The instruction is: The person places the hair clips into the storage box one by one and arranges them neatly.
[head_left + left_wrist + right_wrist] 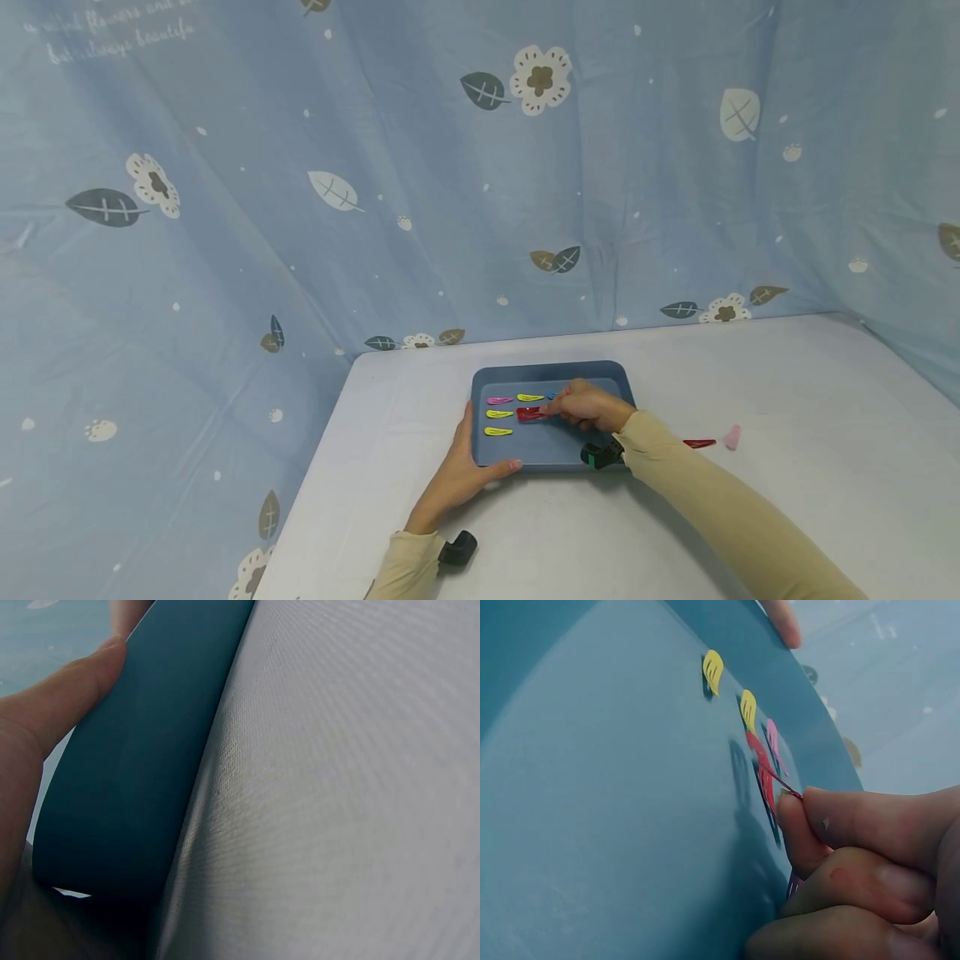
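Observation:
My right hand (588, 404) is over the blue tray (540, 457), pinching a red snap hair clip (756, 746) between thumb and forefinger. Right beneath it in the right wrist view, another red hair clip (766, 787) overlaps the held one. Three yellow hair clips (498, 432), a pink hair clip (499, 401) and a blue hair clip (552, 396), partly hidden by my right hand, lie in rows in the tray. My left hand (457, 479) grips the tray's near left corner, thumb on the front rim and fingers along the left side.
To the right of the tray, a red hair clip (699, 443) and a pale pink hair clip (732, 437) lie on the white tabletop (810, 392). A blue patterned curtain (450, 208) hangs behind and to the sides of the table.

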Demonstrator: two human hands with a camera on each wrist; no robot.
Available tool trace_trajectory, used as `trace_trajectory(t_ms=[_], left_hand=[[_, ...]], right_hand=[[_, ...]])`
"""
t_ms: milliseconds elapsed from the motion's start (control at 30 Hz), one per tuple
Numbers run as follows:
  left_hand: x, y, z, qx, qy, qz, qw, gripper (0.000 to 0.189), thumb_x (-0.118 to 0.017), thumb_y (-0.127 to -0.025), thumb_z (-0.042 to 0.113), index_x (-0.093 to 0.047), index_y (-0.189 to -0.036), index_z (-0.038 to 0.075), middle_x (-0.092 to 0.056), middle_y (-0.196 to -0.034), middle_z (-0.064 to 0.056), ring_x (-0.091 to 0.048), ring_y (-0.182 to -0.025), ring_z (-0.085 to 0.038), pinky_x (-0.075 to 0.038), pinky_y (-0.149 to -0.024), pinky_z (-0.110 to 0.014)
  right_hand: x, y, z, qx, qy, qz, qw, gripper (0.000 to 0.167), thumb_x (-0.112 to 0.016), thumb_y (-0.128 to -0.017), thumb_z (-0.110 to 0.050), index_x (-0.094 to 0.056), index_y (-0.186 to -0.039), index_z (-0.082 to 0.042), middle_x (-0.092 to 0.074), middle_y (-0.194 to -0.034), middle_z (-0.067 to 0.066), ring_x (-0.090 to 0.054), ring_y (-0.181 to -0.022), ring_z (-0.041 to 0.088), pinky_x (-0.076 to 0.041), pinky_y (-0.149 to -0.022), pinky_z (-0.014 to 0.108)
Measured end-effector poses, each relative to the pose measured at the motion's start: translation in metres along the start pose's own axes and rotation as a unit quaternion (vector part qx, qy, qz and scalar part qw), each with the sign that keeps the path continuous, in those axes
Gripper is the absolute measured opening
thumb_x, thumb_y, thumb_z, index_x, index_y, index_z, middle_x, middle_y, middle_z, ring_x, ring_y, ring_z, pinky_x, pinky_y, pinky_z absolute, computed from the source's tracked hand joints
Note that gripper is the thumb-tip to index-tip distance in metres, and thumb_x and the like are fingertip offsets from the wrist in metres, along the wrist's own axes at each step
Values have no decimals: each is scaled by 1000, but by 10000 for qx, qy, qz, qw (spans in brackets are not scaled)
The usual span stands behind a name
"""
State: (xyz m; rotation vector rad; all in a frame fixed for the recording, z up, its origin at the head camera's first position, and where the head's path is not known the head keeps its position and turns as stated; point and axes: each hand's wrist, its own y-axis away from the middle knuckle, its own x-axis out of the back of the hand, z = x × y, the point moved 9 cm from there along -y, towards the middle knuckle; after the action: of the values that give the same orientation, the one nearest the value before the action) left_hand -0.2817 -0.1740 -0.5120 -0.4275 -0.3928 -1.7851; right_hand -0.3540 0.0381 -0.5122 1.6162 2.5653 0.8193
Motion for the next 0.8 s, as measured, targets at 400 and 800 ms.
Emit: trace_trajectory(t_ms=[400, 800], left_hand=[[1, 0, 0, 17, -49, 29, 10000, 131, -86, -79, 52, 4, -168, 15, -7, -176, -9, -17, -161, -34, -22, -125, -65], [0, 2, 3, -59, 14, -16, 10000, 130, -86, -80, 50, 5, -168, 18, -5, -176, -7, -15, -162, -32, -21, -126, -64]], right_hand=[[-2, 2, -1, 22, 217, -120, 9997, 20, -74, -93, -21, -80, -86, -3, -32, -52, -7, -23, -48, 9, -21, -46, 23], [-3, 0, -2, 56, 594, 125, 9981, 21, -74, -92, -19, -80, -82, -1, -33, -52, -7, -23, -48, 8, -20, -45, 22]])
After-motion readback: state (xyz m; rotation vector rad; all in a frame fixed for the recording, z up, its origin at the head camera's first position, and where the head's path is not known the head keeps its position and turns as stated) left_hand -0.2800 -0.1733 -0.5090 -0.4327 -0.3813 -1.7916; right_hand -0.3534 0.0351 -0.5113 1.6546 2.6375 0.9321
